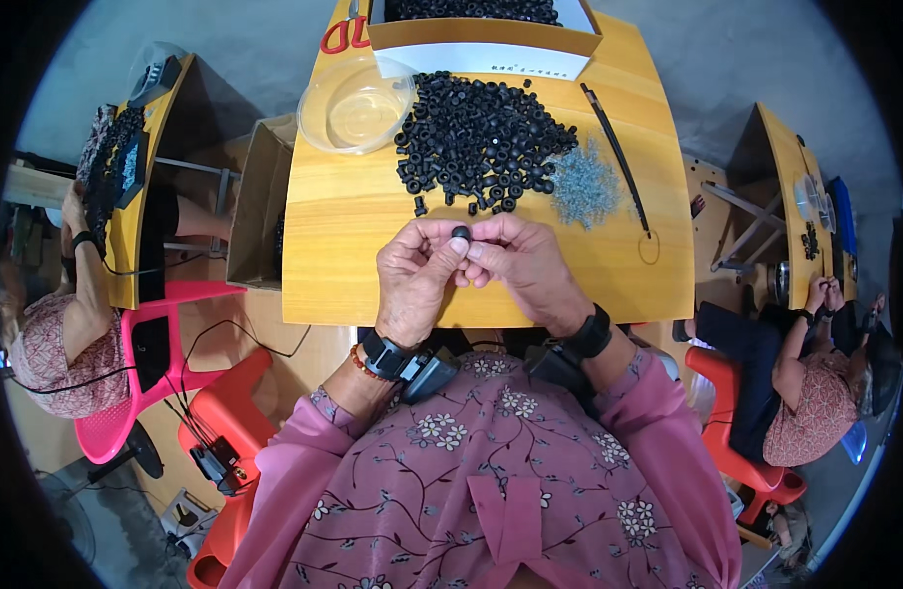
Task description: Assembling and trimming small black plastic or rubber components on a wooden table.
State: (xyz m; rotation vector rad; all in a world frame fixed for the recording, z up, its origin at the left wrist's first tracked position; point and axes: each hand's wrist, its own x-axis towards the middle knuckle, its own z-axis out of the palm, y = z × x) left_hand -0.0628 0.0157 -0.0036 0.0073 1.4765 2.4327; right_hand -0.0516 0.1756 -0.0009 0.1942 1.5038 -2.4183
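A small round black part [461,233], like a rubber cap, sits between my two hands above the near edge of the yellow table [608,280]. My left hand [415,280] pinches it between thumb and forefinger. From the other side, my right hand [532,263] is closed with its thumb and fingertips at the same part. Just beyond my fingers lies a heap of small black parts [476,133]. To its right is a loose pile of tiny clear pieces [586,187]. My fingers hide anything behind the held part.
A clear round tub [319,113] stands left of the heap, near red-handled scissors [345,35]. Behind is a cardboard box [481,57] full of black parts. A thin black rod [616,157] lies at right. Other people work at tables on both sides.
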